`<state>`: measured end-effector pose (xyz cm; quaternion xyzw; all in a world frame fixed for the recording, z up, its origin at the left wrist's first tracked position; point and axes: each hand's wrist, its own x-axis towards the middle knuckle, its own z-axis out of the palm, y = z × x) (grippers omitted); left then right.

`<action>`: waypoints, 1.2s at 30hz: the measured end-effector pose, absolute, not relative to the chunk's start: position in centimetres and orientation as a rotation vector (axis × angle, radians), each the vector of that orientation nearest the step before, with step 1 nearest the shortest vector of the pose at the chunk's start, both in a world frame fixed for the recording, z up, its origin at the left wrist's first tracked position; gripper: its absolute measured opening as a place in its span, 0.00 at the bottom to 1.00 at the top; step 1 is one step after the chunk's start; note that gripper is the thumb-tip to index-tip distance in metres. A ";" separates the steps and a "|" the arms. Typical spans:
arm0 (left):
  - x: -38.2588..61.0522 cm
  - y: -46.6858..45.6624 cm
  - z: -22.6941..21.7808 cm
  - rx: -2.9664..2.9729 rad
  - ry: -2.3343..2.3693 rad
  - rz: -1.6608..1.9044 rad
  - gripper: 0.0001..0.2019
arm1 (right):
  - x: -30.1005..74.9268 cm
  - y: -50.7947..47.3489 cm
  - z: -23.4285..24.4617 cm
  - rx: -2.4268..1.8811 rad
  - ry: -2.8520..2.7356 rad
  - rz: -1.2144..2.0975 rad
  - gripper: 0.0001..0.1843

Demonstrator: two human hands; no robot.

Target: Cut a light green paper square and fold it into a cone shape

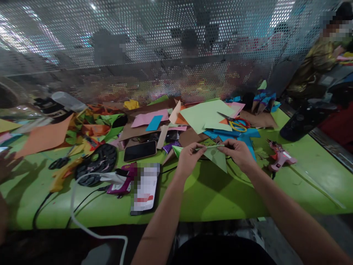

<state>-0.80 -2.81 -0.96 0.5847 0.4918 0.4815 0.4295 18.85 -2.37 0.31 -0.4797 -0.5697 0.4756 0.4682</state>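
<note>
My left hand and my right hand both pinch a folded light green paper above the green table. The paper hangs as a triangle pointing down between my hands. Its upper edge runs from one hand's fingertips to the other's. Both hands are closed on that edge.
Behind lie a heap of coloured paper sheets, yellow-handled scissors, a pink glue gun, a phone, a second phone, another glue gun, black scissors. Another person's hand is at the left; a person sits far right.
</note>
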 end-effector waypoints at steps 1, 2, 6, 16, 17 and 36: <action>-0.9 -2.8 -0.9 1.471 1.226 1.187 0.12 | 18.9 -2.4 0.3 -1.178 -1.395 1.161 0.17; -1.0 -2.8 -0.9 1.484 1.226 1.172 0.13 | 19.0 -2.3 0.3 -1.179 -1.392 1.155 0.17; -1.5 -2.9 -0.7 1.559 1.259 1.163 0.12 | 19.2 -2.2 0.3 -1.178 -1.368 1.150 0.19; -1.7 -2.8 -0.5 1.464 1.212 1.204 0.11 | 19.2 -2.1 0.1 -1.169 -1.356 1.167 0.21; -1.7 -2.8 -0.5 1.448 1.202 1.212 0.11 | 19.3 -2.1 0.1 -1.165 -1.343 1.176 0.21; 0.4 -3.1 -1.5 1.368 1.087 1.107 0.15 | 18.5 -2.7 0.4 -1.090 -1.223 1.354 0.19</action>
